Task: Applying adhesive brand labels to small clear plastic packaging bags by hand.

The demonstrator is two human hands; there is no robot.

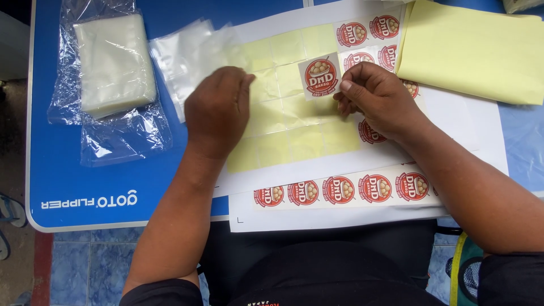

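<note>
Now right hand (378, 97) pinching round red sticker (321, 75) at fingertips, left hand (218, 107) flat on sticker sheet (294, 141)

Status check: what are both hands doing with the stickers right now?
Right hand pinching one peeled round red sticker. Left hand flat on sticker sheet, by clear plastic bags. Nothing blocking.

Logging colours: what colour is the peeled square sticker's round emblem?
Red, on the white square paper sticker; head view.
</note>
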